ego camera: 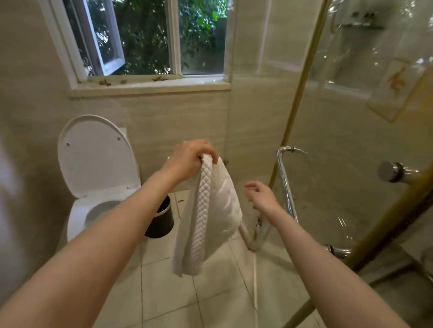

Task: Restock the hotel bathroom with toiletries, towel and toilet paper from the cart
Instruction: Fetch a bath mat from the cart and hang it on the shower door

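Note:
A white quilted towel [203, 217] hangs folded from my left hand [191, 157], which grips its top edge at chest height in the middle of the view. My right hand [260, 194] hovers just right of the towel, its fingers loosely curled and holding nothing. A chrome bar handle [286, 186] on the glass shower door stands right behind my right hand. The cart, toiletries and toilet paper are out of view.
A white toilet [96, 173] with its lid up stands at the left, a black bin [162, 218] beside it. The glass shower enclosure [355, 145] with a gold frame fills the right. A window [146, 36] is open above the tiled floor [204, 299].

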Action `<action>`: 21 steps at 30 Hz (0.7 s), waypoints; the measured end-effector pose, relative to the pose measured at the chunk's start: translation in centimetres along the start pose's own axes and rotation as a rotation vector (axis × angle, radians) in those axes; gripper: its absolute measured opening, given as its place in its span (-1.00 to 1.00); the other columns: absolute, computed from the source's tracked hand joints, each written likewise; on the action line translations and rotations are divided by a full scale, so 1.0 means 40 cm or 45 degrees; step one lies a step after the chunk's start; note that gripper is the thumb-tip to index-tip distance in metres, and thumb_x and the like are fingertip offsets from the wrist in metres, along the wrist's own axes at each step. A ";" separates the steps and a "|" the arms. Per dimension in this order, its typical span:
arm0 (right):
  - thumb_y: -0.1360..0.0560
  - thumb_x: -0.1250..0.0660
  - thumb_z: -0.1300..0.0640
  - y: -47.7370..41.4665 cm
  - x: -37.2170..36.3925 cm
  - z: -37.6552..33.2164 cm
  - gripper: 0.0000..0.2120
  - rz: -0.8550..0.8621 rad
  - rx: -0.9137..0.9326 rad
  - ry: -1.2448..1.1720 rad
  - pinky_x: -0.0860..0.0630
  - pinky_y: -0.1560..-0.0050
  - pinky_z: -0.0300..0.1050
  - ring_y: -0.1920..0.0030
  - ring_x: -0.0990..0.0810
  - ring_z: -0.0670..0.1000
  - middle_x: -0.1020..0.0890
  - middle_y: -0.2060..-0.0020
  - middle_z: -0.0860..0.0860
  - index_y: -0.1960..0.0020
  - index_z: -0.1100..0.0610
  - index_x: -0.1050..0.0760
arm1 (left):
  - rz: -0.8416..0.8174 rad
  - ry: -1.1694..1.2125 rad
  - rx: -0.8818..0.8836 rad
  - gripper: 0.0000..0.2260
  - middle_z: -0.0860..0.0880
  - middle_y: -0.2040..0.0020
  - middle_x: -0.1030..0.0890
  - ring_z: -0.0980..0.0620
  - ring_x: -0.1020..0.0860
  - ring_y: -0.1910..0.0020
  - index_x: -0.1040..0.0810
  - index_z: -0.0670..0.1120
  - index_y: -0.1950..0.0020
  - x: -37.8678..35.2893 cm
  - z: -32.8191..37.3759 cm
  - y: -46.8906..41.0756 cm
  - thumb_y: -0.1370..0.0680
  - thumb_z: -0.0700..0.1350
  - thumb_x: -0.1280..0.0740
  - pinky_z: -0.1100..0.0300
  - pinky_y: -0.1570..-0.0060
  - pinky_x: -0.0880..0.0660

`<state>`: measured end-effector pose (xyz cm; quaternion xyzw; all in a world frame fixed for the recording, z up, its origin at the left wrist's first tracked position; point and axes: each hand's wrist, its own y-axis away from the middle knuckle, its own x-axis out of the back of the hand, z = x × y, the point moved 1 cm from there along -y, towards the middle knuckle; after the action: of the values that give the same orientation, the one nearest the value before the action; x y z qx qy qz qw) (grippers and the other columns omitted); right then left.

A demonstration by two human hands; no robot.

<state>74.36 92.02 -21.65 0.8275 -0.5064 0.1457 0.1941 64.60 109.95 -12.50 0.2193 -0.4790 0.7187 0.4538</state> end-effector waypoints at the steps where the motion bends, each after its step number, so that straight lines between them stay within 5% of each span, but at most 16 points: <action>1: -0.52 -0.23 0.21 -0.022 0.001 -0.007 -0.66 -0.013 -0.018 -0.023 -0.32 0.25 -0.29 0.13 -0.44 -0.04 -0.52 -0.07 0.07 -0.30 0.20 -0.42 | -0.036 0.090 0.018 -0.65 0.01 0.07 -0.65 0.01 -0.60 0.02 -0.63 0.00 0.23 -0.005 -0.007 -0.019 -0.37 -0.47 -0.31 0.16 -0.02 -0.47; 4: -0.48 -0.27 -0.16 -0.071 0.011 -0.007 -0.43 -0.174 -0.258 -0.069 -0.36 -0.03 -0.12 -0.05 -0.43 0.03 -0.46 -0.22 0.09 -0.38 0.12 -0.33 | -0.180 0.365 0.105 -0.61 0.08 0.14 -0.61 0.33 -0.57 0.14 -0.55 -0.07 0.41 -0.006 -0.033 -0.068 -0.36 -0.55 -0.25 0.32 0.05 -0.48; 7: -0.12 -0.30 -0.49 -0.085 0.005 0.020 -0.07 -0.451 -0.589 -0.225 -0.39 -0.27 0.04 -0.14 -0.52 0.13 -0.55 -0.15 0.10 -0.29 0.11 -0.44 | -0.154 0.581 0.179 -0.57 -0.01 0.11 -0.58 0.43 -0.56 0.21 -0.52 -0.03 0.34 -0.013 -0.054 -0.105 -0.40 -0.57 -0.25 0.51 0.14 -0.46; 13: -0.22 -0.40 -0.36 -0.125 0.025 0.079 -0.34 -0.365 -0.770 -0.848 -0.45 -0.25 0.06 -0.09 -0.61 0.15 -0.67 -0.05 0.12 -0.09 0.12 -0.64 | -0.219 0.866 0.242 -0.46 0.00 0.08 -0.62 0.28 -0.63 0.22 -0.57 0.04 0.52 -0.051 -0.083 -0.184 -0.46 -0.52 -0.23 0.34 0.21 -0.59; 18: -0.37 -0.37 -0.10 -0.174 0.064 0.057 -0.53 -0.187 -0.516 -1.277 -0.48 -0.19 0.03 -0.07 -0.59 0.15 -0.64 -0.03 0.14 -0.19 0.14 -0.57 | -0.253 1.056 0.303 -0.46 0.08 0.11 -0.65 0.19 -0.65 0.21 -0.56 0.03 0.54 -0.079 -0.131 -0.261 -0.50 -0.47 -0.20 0.17 0.19 -0.62; 21: -0.41 -0.31 0.03 -0.191 0.073 0.033 -0.67 -0.138 -0.374 -1.396 -0.51 -0.08 0.02 0.11 -0.66 0.15 -0.68 0.12 0.16 -0.06 0.22 -0.59 | -0.259 1.082 0.273 -0.45 0.02 -0.03 -0.58 0.18 -0.62 0.15 -0.55 0.04 0.54 -0.098 -0.176 -0.305 -0.49 -0.48 -0.19 0.22 0.13 -0.60</action>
<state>82.54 92.27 -22.88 0.7712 -0.5049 -0.3871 0.0230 77.88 116.02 -12.61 -0.0037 -0.1488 0.7422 0.6534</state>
